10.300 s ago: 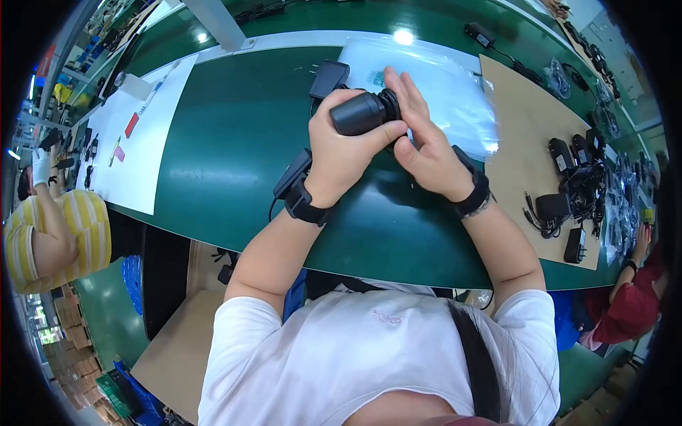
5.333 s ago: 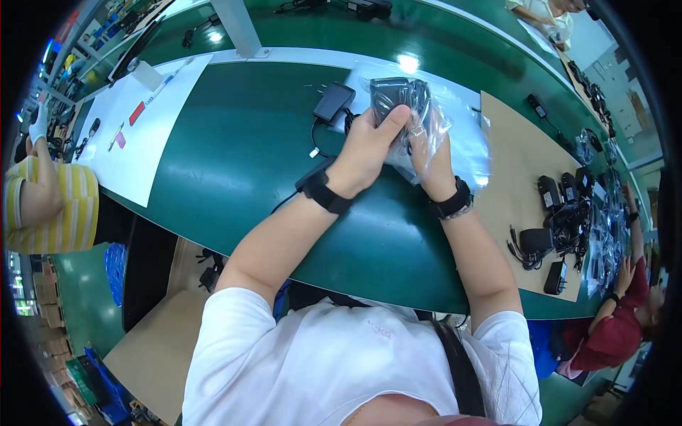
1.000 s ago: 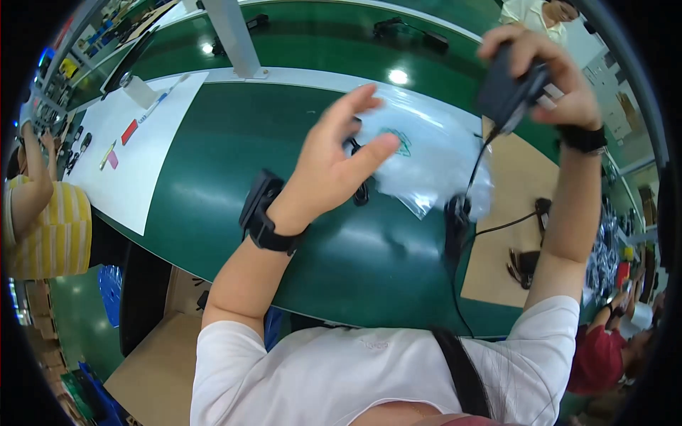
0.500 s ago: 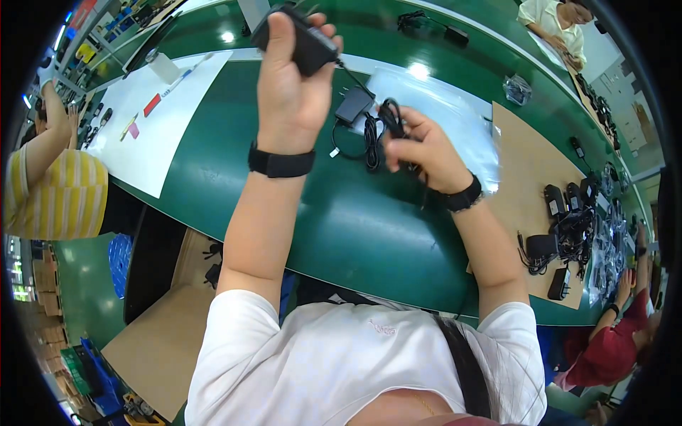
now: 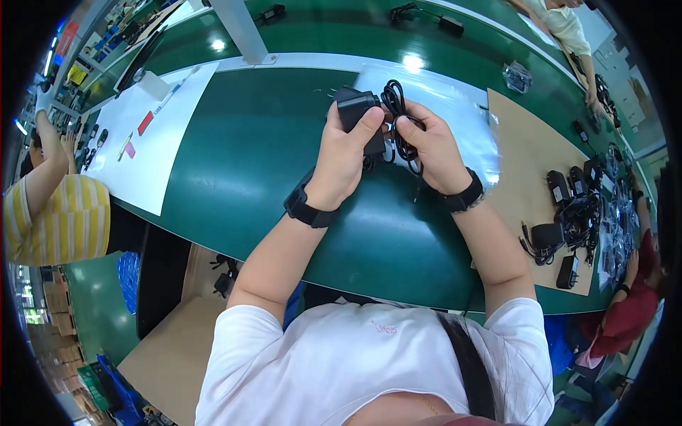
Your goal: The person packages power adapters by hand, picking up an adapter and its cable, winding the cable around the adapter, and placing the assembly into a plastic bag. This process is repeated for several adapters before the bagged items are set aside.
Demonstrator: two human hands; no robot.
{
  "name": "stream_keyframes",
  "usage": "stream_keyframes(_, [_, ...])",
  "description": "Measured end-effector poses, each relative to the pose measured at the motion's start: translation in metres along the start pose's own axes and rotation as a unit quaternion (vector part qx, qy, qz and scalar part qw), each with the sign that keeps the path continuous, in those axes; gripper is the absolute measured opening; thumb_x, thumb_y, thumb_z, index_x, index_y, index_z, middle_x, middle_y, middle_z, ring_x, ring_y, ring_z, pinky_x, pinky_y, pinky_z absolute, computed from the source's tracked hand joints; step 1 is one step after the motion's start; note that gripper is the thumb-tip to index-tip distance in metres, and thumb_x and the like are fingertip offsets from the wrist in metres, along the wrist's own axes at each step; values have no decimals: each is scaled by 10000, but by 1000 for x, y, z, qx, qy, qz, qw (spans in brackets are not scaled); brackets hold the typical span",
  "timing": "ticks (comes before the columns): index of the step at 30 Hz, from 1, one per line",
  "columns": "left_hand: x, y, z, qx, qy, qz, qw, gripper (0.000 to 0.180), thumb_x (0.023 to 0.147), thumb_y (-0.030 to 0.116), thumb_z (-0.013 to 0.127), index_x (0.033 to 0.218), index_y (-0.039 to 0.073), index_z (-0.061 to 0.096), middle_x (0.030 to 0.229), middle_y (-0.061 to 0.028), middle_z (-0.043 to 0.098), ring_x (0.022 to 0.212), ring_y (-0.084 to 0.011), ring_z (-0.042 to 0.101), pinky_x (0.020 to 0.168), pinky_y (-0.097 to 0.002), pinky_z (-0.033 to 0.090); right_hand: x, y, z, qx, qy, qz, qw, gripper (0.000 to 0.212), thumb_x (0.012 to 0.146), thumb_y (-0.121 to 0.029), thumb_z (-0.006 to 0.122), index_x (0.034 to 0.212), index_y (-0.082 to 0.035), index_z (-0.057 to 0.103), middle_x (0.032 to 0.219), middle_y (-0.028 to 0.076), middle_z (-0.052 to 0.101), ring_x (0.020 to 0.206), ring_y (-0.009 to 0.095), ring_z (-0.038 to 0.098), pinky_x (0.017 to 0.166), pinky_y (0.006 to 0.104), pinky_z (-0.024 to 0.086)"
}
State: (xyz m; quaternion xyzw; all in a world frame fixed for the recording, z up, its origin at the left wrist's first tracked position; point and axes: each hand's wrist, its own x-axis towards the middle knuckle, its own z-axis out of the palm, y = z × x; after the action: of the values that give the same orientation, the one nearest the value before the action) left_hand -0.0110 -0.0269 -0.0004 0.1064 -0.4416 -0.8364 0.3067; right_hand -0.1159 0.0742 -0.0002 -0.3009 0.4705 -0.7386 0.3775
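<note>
In the head view I look down on a green counter (image 5: 234, 156), my bare forearms reaching in from its near edge, a black band on each wrist. My left hand (image 5: 338, 157) grips a black adapter (image 5: 357, 105), thumb across its face and fingers wrapped behind. My right hand (image 5: 439, 150) pinches a coiled black cable (image 5: 406, 147) between thumb and fingers, its loops standing above my grip and a loose end hanging below. The two hands are close together, so adapter and cable sit side by side, above the counter toward its far edge. More black shows under the adapter; I cannot tell whether it is a separate thing. Behind my right hand, clear plastic (image 5: 458, 106) lies by the far edge, shiny with glare. Toward the counter's right end, a brown board (image 5: 518, 153) carries black adapters (image 5: 558, 187) and tangled cords, with a heap of clear bags (image 5: 615, 238) just past it. Toward the left end, a white sheet (image 5: 170, 142) holds a red block (image 5: 145, 123), a pink scrap (image 5: 130, 150) and a white cylinder (image 5: 150, 86). A grey post (image 5: 245, 32) rises at the far edge. A person in yellow stripes (image 5: 71, 220) works beyond the left end; a person in dark red (image 5: 626, 316) is at the right.
</note>
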Motion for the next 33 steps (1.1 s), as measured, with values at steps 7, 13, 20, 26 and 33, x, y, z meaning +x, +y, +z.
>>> stream_keyframes(7, [-6, -11, -2, 32, 57, 66, 996, 437, 808, 215, 686, 1100, 35, 415, 917, -36, 539, 786, -92, 537, 647, -217, 461, -8, 8, 9, -436, -8, -226, 871, 508, 812, -7, 544, 1303, -28, 413, 937, 150, 611, 790, 199, 599, 752, 280, 463])
stream_keyframes(13, [-13, -11, -2, 79, 90, 83, 989, 418, 806, 210, 688, 1081, 35, 426, 898, -27, 542, 739, -76, 529, 596, -201, 455, -14, 0, 5, -483, -59, -219, 846, 507, 797, -9, 551, 1284, 2, 410, 949, 234, 587, 840, 374, 585, 751, 339, 466])
stream_keyframes(20, [-18, -18, -5, 64, 79, 77, 992, 435, 782, 180, 712, 1079, 33, 431, 903, -28, 550, 745, -79, 529, 612, -208, 459, -12, -24, -5, -492, -177, -154, 838, 516, 775, 10, 545, 1269, 33, 400, 873, 257, 562, 781, 398, 562, 690, 338, 465])
stream_keyframes(26, [-11, -9, -12, 139, 23, 55, 989, 455, 699, 58, 757, 1041, 21, 460, 886, -33, 570, 760, -99, 555, 654, -217, 472, -16, -1, -4, -487, -163, -158, 843, 644, 762, 9, 539, 1348, 29, 273, 1016, 296, 545, 912, 432, 549, 809, 378, 450])
stream_keyframes(33, [-12, 4, -8, 157, 38, 133, 978, 391, 644, -17, 753, 934, 29, 494, 815, -37, 596, 691, -92, 565, 630, -223, 479, -18, -5, 13, -470, -135, -344, 802, 595, 759, -66, 574, 1300, 44, 354, 1024, 239, 584, 915, 355, 602, 791, 355, 474])
